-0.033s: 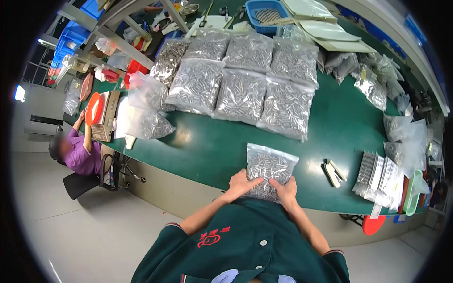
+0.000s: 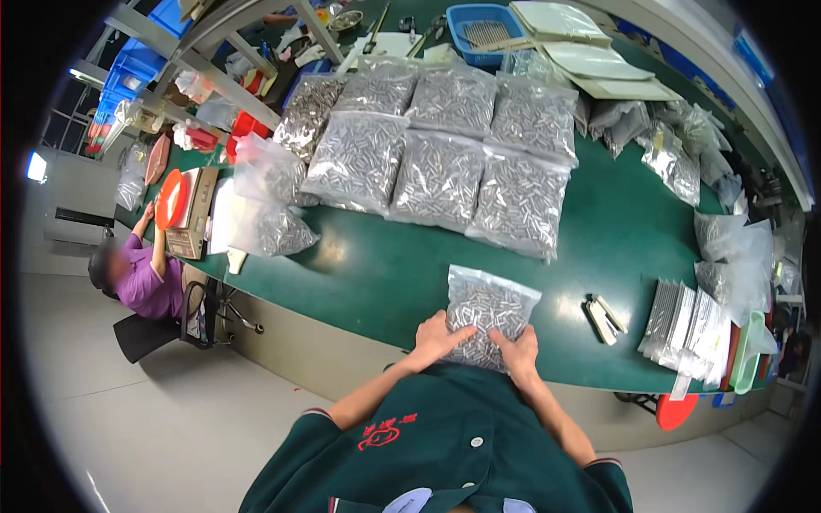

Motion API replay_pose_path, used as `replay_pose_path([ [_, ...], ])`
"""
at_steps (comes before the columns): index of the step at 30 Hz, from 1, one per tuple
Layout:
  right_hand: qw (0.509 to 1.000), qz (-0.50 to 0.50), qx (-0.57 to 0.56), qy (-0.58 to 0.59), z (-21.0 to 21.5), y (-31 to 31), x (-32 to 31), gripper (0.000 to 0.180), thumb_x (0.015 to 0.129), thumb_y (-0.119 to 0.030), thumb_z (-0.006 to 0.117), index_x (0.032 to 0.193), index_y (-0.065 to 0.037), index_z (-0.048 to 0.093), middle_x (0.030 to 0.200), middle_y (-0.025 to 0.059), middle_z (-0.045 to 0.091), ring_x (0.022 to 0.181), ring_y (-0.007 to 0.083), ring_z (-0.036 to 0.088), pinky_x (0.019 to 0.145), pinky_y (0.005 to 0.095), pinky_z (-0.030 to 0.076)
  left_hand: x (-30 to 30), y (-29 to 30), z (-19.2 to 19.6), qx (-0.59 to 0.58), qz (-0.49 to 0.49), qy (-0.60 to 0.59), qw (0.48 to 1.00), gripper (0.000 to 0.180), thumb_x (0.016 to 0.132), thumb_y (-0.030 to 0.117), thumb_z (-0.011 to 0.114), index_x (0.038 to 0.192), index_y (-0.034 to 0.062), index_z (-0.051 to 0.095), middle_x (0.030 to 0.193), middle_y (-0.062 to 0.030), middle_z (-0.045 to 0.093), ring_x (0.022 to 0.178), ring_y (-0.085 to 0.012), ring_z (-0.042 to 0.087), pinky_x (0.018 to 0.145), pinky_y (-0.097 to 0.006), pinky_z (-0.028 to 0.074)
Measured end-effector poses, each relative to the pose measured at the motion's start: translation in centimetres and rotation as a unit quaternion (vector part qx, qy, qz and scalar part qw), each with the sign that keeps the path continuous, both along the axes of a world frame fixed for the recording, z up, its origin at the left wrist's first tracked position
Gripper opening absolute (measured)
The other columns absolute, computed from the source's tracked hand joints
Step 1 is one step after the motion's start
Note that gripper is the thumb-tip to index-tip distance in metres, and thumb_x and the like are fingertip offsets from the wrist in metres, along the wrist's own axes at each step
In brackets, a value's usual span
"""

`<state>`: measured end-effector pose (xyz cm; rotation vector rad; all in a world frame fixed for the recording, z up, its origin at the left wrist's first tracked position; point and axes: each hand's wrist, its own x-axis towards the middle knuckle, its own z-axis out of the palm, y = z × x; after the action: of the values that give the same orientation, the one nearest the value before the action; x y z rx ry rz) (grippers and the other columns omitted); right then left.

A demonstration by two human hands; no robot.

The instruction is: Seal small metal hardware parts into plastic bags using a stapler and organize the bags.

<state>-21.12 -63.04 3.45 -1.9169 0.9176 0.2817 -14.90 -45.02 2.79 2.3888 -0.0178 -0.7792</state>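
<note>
Both my hands grip a clear plastic bag [image 2: 489,306] packed with small silvery metal pins, at the table's front edge, close against my body. My left hand [image 2: 438,339] clasps its left side with the thumb laid over the front. On the opposite side my right hand [image 2: 516,347] holds it likewise, thumb pressing on the plastic. The bag's upper edge is flat and unfilled. Beyond it, several larger bags [image 2: 436,175] of similar metal pieces lie in rows on the green table [image 2: 376,256].
A stapler [image 2: 605,319] lies right of my hands, near a stack of flat packets [image 2: 684,329]. Smaller bags [image 2: 282,229] and a scale [image 2: 195,214] stand at left, where a person in purple [image 2: 150,278] sits. A blue basket [image 2: 486,34] is at the back.
The whole view has shifted very slightly; my hands keep the same hold on the bag.
</note>
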Motion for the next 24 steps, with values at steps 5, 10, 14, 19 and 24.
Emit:
replay_pose_path([
  [5,0.990,0.001,0.059,-0.130,8.5,0.2,2.2,0.049,0.066,-0.025,0.077,0.097,0.006,0.055,0.090,0.0206,0.063,0.083,0.0321,0.062,0.074,0.0388,0.048,2.6,0.2,8.7,-0.084,0.037,-0.067,0.993,0.057,0.070,0.052,0.070,0.072,-0.0014,0.049,0.061,-0.0161,0.057,0.061,-0.0312,0.060,0.059,-0.040,0.046],
  [10,0.966,0.036,0.059,-0.250,14.3,1.0,11.2,0.048,0.065,-0.024,0.077,0.094,0.006,0.055,0.083,0.0192,0.063,0.075,0.0326,0.062,0.067,0.0389,0.048,9.9,1.4,15.5,-0.145,0.084,-0.238,0.957,0.047,0.071,0.038,0.073,0.071,-0.0018,0.050,0.057,-0.0164,0.053,0.052,-0.0307,0.056,0.051,-0.038,0.041],
  [14,0.960,0.079,-0.044,-0.265,13.3,1.6,20.7,0.052,0.068,-0.038,0.075,0.085,0.006,0.053,0.078,0.0216,0.062,0.073,0.0370,0.061,0.066,0.0426,0.046,17.8,1.5,15.9,-0.057,0.078,-0.290,0.952,0.046,0.074,0.039,0.070,0.080,-0.0033,0.053,0.068,-0.0176,0.058,0.057,-0.0329,0.056,0.052,-0.040,0.043],
  [19,0.948,0.179,-0.193,-0.179,3.5,1.0,26.9,0.066,0.078,-0.054,0.059,0.102,0.007,0.046,0.092,0.0269,0.060,0.089,0.0400,0.060,0.078,0.0448,0.046,22.4,1.0,9.5,0.132,-0.010,-0.462,0.877,0.051,0.078,0.041,0.065,0.102,-0.0026,0.053,0.114,-0.0211,0.050,0.093,-0.0356,0.052,0.076,-0.044,0.043],
  [24,0.969,0.168,-0.105,-0.146,3.4,0.9,27.5,0.069,0.082,-0.056,0.049,0.108,0.007,0.042,0.103,0.0297,0.057,0.095,0.0432,0.057,0.082,0.0473,0.045,24.4,-0.5,7.9,0.040,-0.128,-0.511,0.849,0.065,0.082,0.044,0.057,0.127,-0.0006,0.044,0.138,-0.0197,0.036,0.129,-0.0337,0.032,0.104,-0.048,0.025],
])
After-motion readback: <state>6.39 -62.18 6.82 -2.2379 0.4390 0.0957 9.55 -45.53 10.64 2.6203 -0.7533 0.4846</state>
